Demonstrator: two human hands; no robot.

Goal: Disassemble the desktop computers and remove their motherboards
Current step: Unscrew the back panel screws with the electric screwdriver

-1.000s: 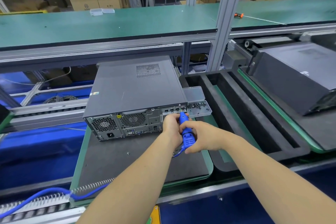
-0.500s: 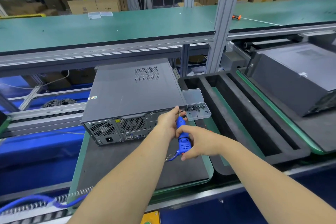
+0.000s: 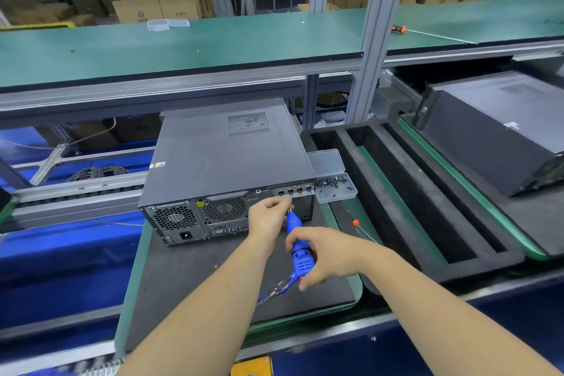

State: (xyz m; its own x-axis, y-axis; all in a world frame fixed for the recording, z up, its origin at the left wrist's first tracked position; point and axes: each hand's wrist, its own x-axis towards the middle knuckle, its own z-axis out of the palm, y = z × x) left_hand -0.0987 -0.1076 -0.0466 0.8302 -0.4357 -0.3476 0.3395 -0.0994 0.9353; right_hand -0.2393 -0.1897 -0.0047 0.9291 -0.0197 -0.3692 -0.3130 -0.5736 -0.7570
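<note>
Head view: the blue screwdriver [image 3: 298,249] is gripped by the right hand [image 3: 328,256]; the left hand [image 3: 268,217] pinches at its tip, where any loosened screw should be secured at the desktop computer [image 3: 225,168] rear panel.

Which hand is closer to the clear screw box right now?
Left. The left hand is at the computer's rear panel, just left of the screw box; the right hand grips the blue screwdriver nearer the person.

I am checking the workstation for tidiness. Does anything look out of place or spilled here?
Little stands out. The clear screw box sits open beside the computer case, its screws inside, none visibly spilled. One orange-tipped pin lies loose on the pallet beside the case, outside the box. The case itself shows no visible damage.
</note>
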